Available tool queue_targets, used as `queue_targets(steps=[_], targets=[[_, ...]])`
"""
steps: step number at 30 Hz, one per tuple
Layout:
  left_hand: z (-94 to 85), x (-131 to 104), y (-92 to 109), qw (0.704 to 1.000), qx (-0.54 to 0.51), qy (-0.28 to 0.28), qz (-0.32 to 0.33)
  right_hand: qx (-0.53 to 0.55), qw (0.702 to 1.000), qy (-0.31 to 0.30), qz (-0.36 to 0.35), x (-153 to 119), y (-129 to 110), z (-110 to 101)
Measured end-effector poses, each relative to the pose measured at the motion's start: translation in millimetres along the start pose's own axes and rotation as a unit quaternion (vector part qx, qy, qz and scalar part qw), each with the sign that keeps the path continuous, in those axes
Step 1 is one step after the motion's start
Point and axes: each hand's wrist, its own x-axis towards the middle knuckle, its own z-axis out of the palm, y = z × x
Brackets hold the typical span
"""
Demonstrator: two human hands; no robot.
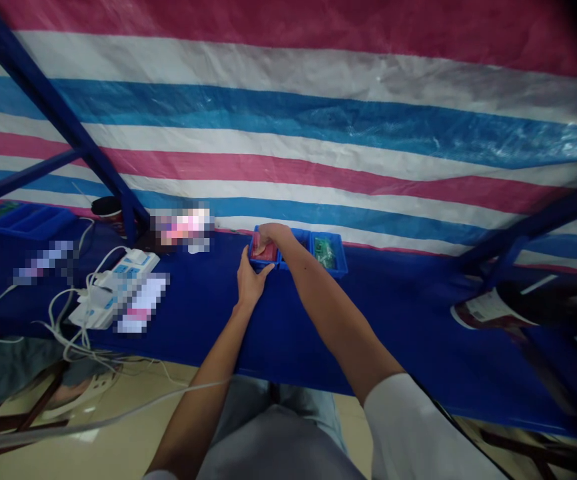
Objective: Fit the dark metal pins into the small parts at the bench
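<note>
A blue divided tray [339,271] sits on the blue table near the striped sheet. Its left compartment contains red pieces [267,253], too small to make out one by one. Green pieces [324,252], resembling circuit boards, lie in the right compartment. My left hand [251,283] grips the tray's near left corner, thumb along the front and fingers up the left side. Reaching across, my right hand [272,233] dips into the left compartment with its fingers together, pointing down at the red pieces. Whatever lies between those fingertips is hidden. My right forearm covers part of the middle compartment.
A white power strip [113,288] with tangled cables lies on the left of the table [288,327]. Another blue tray [33,223] is at far left. Cylindrical tubs stand near the blue frame at left and at right [493,308]. A seated person's leg shows lower left.
</note>
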Motion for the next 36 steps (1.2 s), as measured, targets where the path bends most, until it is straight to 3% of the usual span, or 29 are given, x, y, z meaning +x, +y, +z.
queue_targets(steps=[3,9,17,23,27,29,32,36], targets=[[0.1,0.2,-0.3,1.0,-0.014,0.003,-0.007,-0.023,0.998,-0.042,0.031,1.9,-3.4,-0.6],[-0.7,1.3,-1.4,1.0,-0.005,-0.004,-0.015,-0.044,0.999,-0.033,0.001,9.2,4.4,2.2],[-1.6,1.1,0.6,1.0,-0.008,-0.009,-0.012,-0.011,0.991,0.081,-0.103,-8.8,23.3,5.7],[0.2,2.9,-1.0,1.0,-0.026,-0.014,-0.01,0.093,0.974,0.169,-0.12,-41.1,33.0,-34.8],[-15.0,5.6,-15.8,0.997,-0.068,-0.045,-0.003,0.269,0.933,0.166,-0.173,-96.1,44.4,-58.4],[-28.6,4.0,-23.4,0.995,-0.083,-0.052,-0.011,0.348,0.911,0.131,-0.179,-130.4,47.0,-48.9],[-46.7,-5.6,-23.6,0.997,-0.075,-0.025,-0.01,0.42,0.893,0.043,-0.154,-166.3,44.9,-5.1],[-54.3,-25.9,0.7,0.997,-0.038,0.054,0.046,0.341,0.929,-0.043,-0.135,-160.7,35.8,63.8]])
